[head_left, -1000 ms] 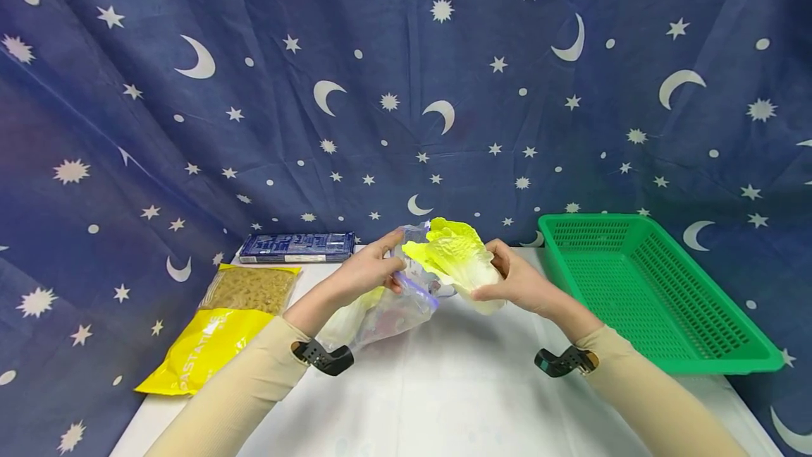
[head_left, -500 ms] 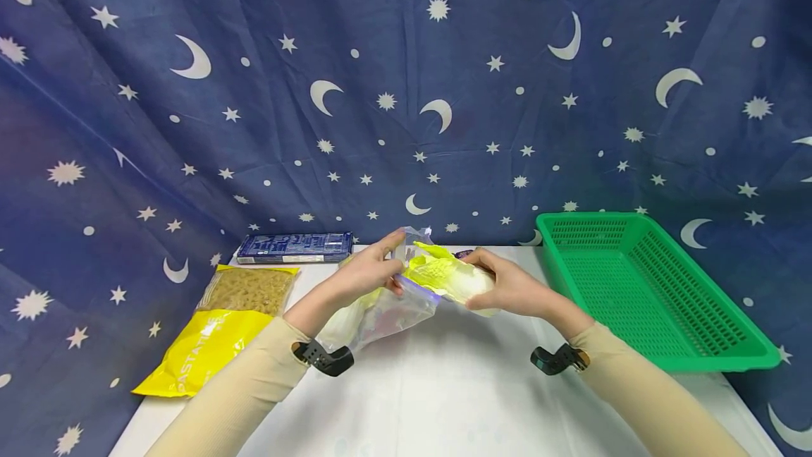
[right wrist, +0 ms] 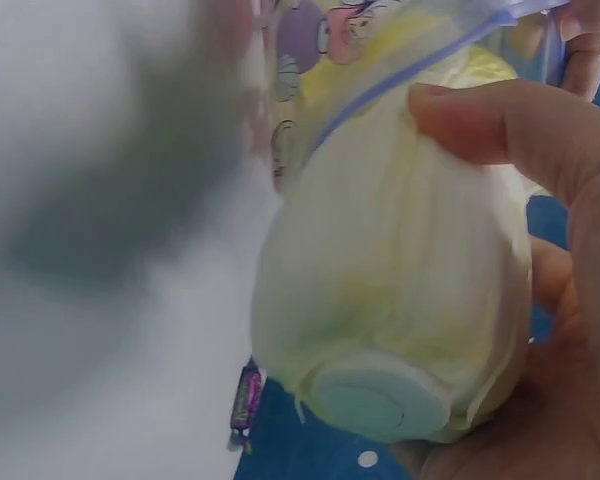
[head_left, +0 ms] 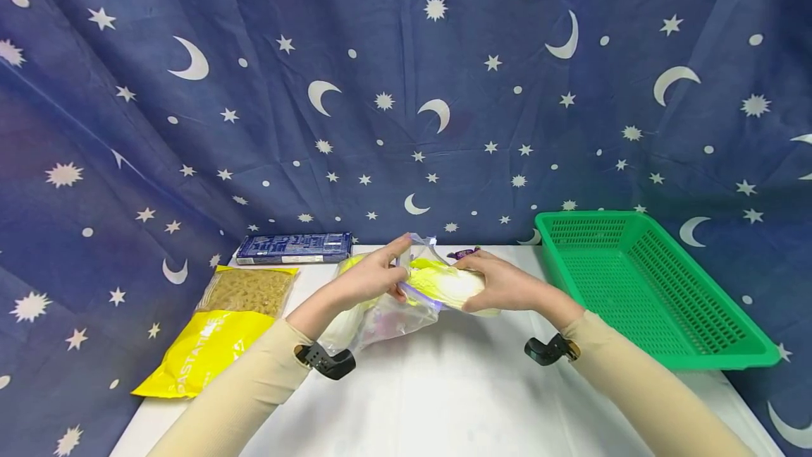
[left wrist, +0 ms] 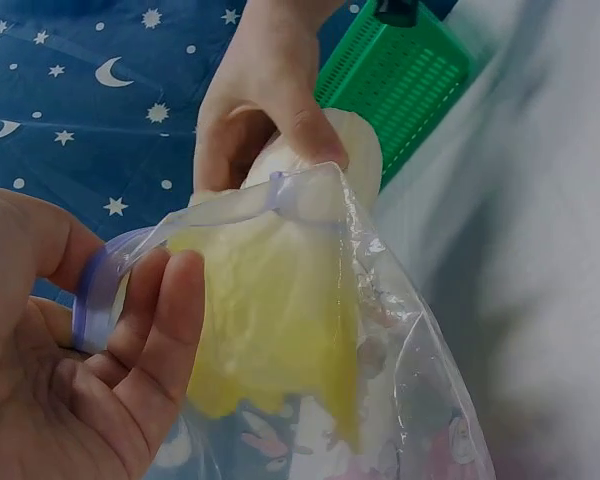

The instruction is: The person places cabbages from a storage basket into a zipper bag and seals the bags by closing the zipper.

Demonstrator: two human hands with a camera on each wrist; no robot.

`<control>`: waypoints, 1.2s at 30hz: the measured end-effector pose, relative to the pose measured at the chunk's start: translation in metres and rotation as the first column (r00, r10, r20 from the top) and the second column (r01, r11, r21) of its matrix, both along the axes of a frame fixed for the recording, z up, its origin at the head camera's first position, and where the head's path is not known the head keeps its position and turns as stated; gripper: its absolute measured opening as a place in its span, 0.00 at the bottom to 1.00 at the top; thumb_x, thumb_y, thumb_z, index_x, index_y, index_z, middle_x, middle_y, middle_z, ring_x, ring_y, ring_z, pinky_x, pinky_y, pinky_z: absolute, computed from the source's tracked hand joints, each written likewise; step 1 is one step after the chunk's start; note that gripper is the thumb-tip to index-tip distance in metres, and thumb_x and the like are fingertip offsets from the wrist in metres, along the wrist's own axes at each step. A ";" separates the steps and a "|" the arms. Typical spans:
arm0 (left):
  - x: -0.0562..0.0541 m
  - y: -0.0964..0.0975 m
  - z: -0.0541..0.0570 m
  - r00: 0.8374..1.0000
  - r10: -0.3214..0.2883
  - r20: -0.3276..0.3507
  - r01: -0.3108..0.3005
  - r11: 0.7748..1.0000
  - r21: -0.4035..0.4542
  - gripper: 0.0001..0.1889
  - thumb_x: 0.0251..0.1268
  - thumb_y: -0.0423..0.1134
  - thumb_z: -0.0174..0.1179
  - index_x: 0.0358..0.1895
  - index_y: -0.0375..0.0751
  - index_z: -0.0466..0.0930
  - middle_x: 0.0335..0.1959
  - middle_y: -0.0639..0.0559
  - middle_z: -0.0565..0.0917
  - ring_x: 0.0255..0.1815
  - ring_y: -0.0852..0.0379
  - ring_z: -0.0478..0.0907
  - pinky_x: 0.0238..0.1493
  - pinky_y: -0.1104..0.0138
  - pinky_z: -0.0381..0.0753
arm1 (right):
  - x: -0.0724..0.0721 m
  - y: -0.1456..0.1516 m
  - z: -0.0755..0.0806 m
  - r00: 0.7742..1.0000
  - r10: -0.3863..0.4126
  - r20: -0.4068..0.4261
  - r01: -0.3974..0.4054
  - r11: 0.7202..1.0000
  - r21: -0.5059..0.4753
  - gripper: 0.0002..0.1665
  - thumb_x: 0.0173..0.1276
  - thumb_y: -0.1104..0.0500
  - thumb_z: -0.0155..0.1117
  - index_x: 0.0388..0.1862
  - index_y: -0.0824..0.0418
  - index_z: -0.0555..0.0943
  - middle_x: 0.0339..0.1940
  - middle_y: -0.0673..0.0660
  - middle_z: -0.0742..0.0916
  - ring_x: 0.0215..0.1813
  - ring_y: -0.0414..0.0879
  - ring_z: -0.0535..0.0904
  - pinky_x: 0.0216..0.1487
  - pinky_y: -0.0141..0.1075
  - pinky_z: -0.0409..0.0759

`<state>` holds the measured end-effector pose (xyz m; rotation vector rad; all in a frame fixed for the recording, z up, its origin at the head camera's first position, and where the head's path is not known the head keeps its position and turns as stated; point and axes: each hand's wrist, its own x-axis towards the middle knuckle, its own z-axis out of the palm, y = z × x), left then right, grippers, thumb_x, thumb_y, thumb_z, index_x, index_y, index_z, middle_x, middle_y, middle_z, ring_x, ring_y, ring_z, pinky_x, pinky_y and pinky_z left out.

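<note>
My left hand (head_left: 373, 275) pinches the purple-edged mouth of a clear zip bag (head_left: 396, 319) printed with small cartoon figures. With my right hand (head_left: 507, 282) I grip a small napa cabbage (head_left: 459, 286) round its white base, thumb on one side and fingers on the other. Its yellow leafy end lies inside the bag mouth, seen through the plastic in the left wrist view, while the cut stem end (right wrist: 380, 395) faces outward in the right wrist view. Another pale, yellow-leafed cabbage (head_left: 342, 326) lies left of the bag, partly hidden by my left hand.
A yellow pasta bag (head_left: 218, 337) lies at the left, with a flat dark-blue package (head_left: 294, 248) behind it. At the right stands a green plastic basket (head_left: 660, 302). One purple-wrapped candy (head_left: 463, 254) lies at the table's back edge, beyond my right hand.
My right hand has moved left and lowered the cabbage, and its leafy end has gone into the bag mouth. The purple candy has come into view. My left hand keeps its pinch.
</note>
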<state>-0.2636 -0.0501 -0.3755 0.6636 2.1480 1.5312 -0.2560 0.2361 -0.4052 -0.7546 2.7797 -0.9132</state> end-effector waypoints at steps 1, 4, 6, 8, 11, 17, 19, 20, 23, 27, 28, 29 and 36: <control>0.000 0.001 0.000 1.000 -0.008 -0.003 0.008 1.000 -0.003 0.41 0.66 0.28 0.50 0.82 0.35 0.46 0.85 0.50 0.44 0.27 0.55 0.79 0.38 0.61 0.87 | -0.001 -0.001 0.001 1.000 0.004 -0.006 -0.003 1.000 0.021 0.40 0.48 0.51 0.82 0.64 0.53 0.81 0.54 0.52 0.80 0.50 0.46 0.75 0.51 0.41 0.78; 0.002 0.003 -0.001 0.999 -0.027 -0.019 0.027 0.999 -0.028 0.40 0.65 0.28 0.49 0.82 0.34 0.47 0.85 0.51 0.44 0.26 0.55 0.79 0.38 0.61 0.88 | -0.004 -0.004 0.005 1.000 0.016 -0.009 -0.015 0.998 0.065 0.40 0.48 0.51 0.81 0.63 0.56 0.82 0.53 0.54 0.79 0.51 0.46 0.74 0.52 0.41 0.78; 0.003 0.004 -0.002 0.999 -0.037 -0.032 0.036 0.998 -0.047 0.40 0.65 0.28 0.49 0.82 0.34 0.48 0.85 0.50 0.44 0.26 0.55 0.79 0.38 0.61 0.88 | -0.006 -0.006 0.007 1.000 0.014 -0.004 -0.014 0.996 0.090 0.40 0.48 0.50 0.80 0.62 0.57 0.82 0.52 0.54 0.80 0.50 0.47 0.74 0.51 0.41 0.78; 0.003 0.005 -0.003 0.998 -0.047 -0.042 0.044 0.997 -0.064 0.40 0.65 0.29 0.49 0.82 0.34 0.48 0.85 0.49 0.44 0.26 0.55 0.80 0.38 0.61 0.88 | -0.008 -0.008 0.010 1.000 -0.002 0.004 0.001 0.994 0.112 0.39 0.49 0.49 0.80 0.62 0.58 0.82 0.50 0.53 0.81 0.48 0.46 0.74 0.49 0.40 0.78; 0.004 0.007 -0.004 0.997 -0.058 -0.052 0.054 0.995 -0.083 0.40 0.66 0.29 0.49 0.82 0.34 0.49 0.85 0.48 0.45 0.26 0.55 0.80 0.38 0.62 0.88 | -0.011 -0.011 0.012 1.000 -0.026 0.008 0.025 0.992 0.126 0.39 0.49 0.49 0.79 0.60 0.60 0.82 0.48 0.53 0.82 0.46 0.46 0.75 0.47 0.40 0.78; 0.005 0.010 -0.006 0.995 -0.071 -0.063 0.064 0.992 -0.107 0.39 0.66 0.30 0.50 0.82 0.34 0.50 0.85 0.49 0.46 0.26 0.54 0.80 0.38 0.63 0.88 | -0.015 -0.018 0.012 0.996 -0.066 0.056 0.061 0.994 0.092 0.38 0.47 0.50 0.79 0.56 0.63 0.78 0.46 0.54 0.84 0.43 0.46 0.79 0.46 0.40 0.80; 0.006 0.011 -0.006 0.995 -0.070 -0.069 0.062 0.992 -0.112 0.39 0.67 0.30 0.50 0.82 0.34 0.50 0.85 0.49 0.45 0.26 0.55 0.80 0.38 0.63 0.88 | -0.015 -0.021 0.012 0.994 -0.090 0.056 0.084 0.991 0.106 0.36 0.47 0.49 0.80 0.53 0.62 0.77 0.44 0.53 0.84 0.42 0.45 0.79 0.46 0.39 0.80; 0.006 0.012 -0.006 0.995 -0.069 -0.071 0.061 0.991 -0.116 0.39 0.67 0.30 0.50 0.82 0.34 0.50 0.85 0.49 0.45 0.26 0.55 0.80 0.38 0.63 0.88 | -0.014 -0.022 0.012 0.994 -0.104 0.045 0.098 0.988 0.121 0.36 0.47 0.48 0.80 0.52 0.61 0.78 0.43 0.52 0.84 0.41 0.45 0.79 0.45 0.39 0.80; 0.006 0.013 -0.008 0.995 -0.066 -0.074 0.057 0.991 -0.119 0.39 0.66 0.29 0.50 0.82 0.34 0.50 0.85 0.49 0.45 0.26 0.56 0.80 0.38 0.63 0.88 | -0.014 -0.023 0.011 0.988 -0.155 0.023 0.150 0.977 0.154 0.35 0.48 0.46 0.79 0.52 0.60 0.80 0.43 0.51 0.85 0.42 0.46 0.78 0.44 0.40 0.80; 0.006 0.014 -0.010 0.996 -0.060 -0.070 0.051 0.992 -0.118 0.39 0.66 0.29 0.50 0.82 0.34 0.50 0.85 0.49 0.44 0.25 0.56 0.79 0.37 0.63 0.88 | -0.015 -0.023 0.010 0.977 -0.203 0.068 0.188 0.966 0.177 0.37 0.52 0.42 0.79 0.56 0.59 0.81 0.48 0.52 0.86 0.45 0.46 0.79 0.48 0.42 0.80; 0.007 0.015 -0.011 0.996 -0.058 -0.068 0.049 0.992 -0.117 0.39 0.66 0.29 0.50 0.81 0.33 0.50 0.85 0.48 0.44 0.25 0.56 0.79 0.36 0.63 0.88 | -0.015 -0.023 0.010 0.976 -0.197 0.089 0.179 0.967 0.182 0.37 0.53 0.41 0.79 0.57 0.60 0.81 0.48 0.52 0.86 0.45 0.46 0.80 0.49 0.42 0.80; 0.007 0.015 -0.011 0.996 -0.055 -0.065 0.047 0.992 -0.114 0.39 0.65 0.29 0.50 0.81 0.33 0.50 0.85 0.48 0.45 0.24 0.56 0.79 0.36 0.63 0.88 | -0.015 -0.022 0.010 0.976 -0.189 0.107 0.167 0.968 0.185 0.37 0.54 0.41 0.79 0.57 0.59 0.82 0.49 0.52 0.86 0.45 0.46 0.79 0.49 0.42 0.80; 0.008 0.018 -0.012 0.998 -0.045 -0.038 0.041 0.995 -0.094 0.40 0.64 0.28 0.50 0.81 0.33 0.50 0.85 0.48 0.44 0.23 0.56 0.78 0.36 0.58 0.89 | -0.010 -0.021 0.009 0.980 -0.069 0.189 0.026 0.975 0.219 0.32 0.53 0.46 0.79 0.54 0.59 0.85 0.43 0.49 0.85 0.43 0.44 0.78 0.48 0.40 0.79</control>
